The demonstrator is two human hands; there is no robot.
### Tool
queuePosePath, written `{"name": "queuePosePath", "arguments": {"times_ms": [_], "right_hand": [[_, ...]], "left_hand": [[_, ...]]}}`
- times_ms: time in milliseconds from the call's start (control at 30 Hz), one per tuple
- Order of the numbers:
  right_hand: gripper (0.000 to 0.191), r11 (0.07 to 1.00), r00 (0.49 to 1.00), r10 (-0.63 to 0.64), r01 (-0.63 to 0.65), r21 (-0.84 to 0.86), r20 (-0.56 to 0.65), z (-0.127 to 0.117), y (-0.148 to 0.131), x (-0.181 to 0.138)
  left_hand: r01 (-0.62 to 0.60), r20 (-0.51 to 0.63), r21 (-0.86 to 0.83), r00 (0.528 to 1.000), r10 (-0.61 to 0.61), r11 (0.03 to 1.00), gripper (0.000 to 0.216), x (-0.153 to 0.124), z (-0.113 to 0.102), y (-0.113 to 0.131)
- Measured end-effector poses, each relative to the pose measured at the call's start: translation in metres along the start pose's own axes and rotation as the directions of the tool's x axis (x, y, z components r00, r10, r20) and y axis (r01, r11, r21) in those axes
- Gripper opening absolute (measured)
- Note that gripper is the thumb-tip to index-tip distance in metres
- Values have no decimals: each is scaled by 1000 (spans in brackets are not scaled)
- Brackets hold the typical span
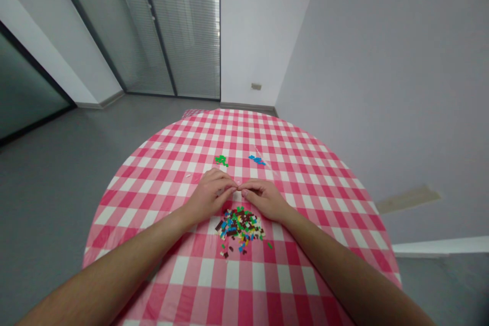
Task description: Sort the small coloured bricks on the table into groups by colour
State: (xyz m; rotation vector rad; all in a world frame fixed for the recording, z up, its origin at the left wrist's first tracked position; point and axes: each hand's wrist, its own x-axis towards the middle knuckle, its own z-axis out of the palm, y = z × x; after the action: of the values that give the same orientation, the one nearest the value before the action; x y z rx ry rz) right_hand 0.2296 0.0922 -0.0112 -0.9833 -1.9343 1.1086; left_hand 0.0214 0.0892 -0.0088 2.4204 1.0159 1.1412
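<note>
My left hand (211, 194) and my right hand (264, 197) meet fingertip to fingertip above a round table covered with a red-and-white checked cloth (321, 198). Both hands have their fingers pinched together around something tiny at the point where they touch; I cannot make out what it is. Just below the hands lies a pile of several small mixed-colour bricks (240, 228). Beyond the hands sit a small group of green bricks (221, 161) and a small group of blue bricks (257, 160).
A single tiny pale piece (188, 175) lies left of my left hand. Grey floor surrounds the table, with a glass partition with blinds (171, 25) at the back and a plain wall on the right.
</note>
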Motion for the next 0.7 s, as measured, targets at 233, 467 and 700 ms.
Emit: {"name": "queuePosePath", "arguments": {"times_ms": [233,467,700], "right_hand": [[26,986,990,61,-80,-144,-129,-4,4,1],[28,973,982,115,-141,-181,-150,-4,10,1],[28,972,981,129,-154,-179,-141,-4,10,1]], "left_hand": [[240,-45,225,971,-236,944,17,4,-10,-39],[334,-34,474,932,-362,815,21,3,-17,-73],[330,-14,527,925,-380,783,25,0,-17,-75]]}}
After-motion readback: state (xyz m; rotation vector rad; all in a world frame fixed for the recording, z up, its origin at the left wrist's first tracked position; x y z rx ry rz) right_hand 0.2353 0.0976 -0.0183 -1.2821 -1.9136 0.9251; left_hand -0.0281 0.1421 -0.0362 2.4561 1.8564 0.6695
